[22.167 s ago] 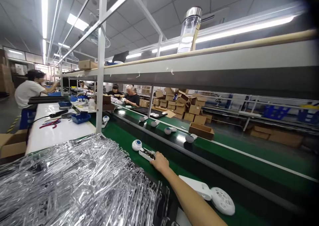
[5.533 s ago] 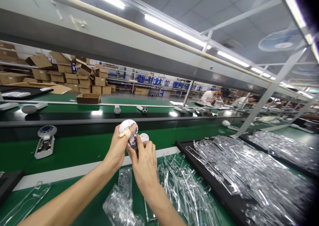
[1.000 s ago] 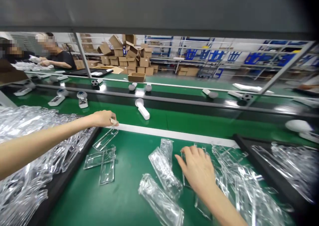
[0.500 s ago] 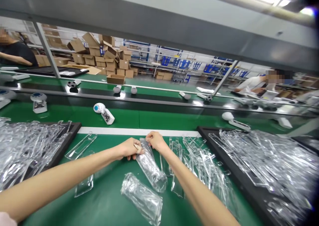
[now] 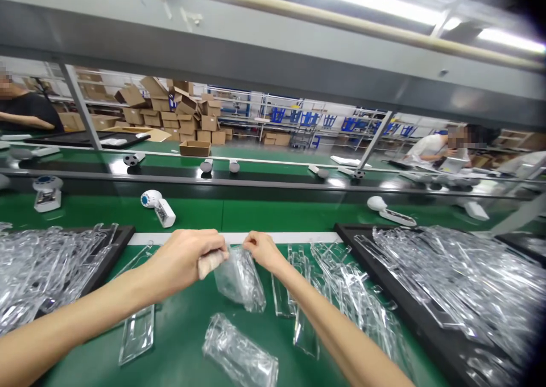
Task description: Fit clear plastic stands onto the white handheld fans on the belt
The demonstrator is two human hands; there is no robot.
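A clear plastic bag [image 5: 240, 279] hangs between my hands just over the green work surface. My left hand [image 5: 191, 255] is closed at the bag's upper left edge, a pale covering on one finger. Pinched at the bag's upper right corner is my right hand [image 5: 261, 250]. What lies inside the bag is hard to make out. Below, a second clear plastic package [image 5: 241, 350] rests on the surface. Loose clear plastic parts [image 5: 341, 273] lie right of my right forearm, and another clear plastic part [image 5: 137, 333] lies beside my left forearm.
Black trays heaped with clear plastic parts stand left [image 5: 46, 267] and right [image 5: 460, 279]. White devices with round heads [image 5: 158, 206] sit beyond the white strip [image 5: 294, 237]. Behind them runs a dark conveyor [image 5: 264, 173]. Two people work farther back; a grey beam crosses above.
My left hand has moved left and nearer, turning over. The bag's top has spread wider between my hands, and its lower end has drawn back. My right hand has shifted slightly.
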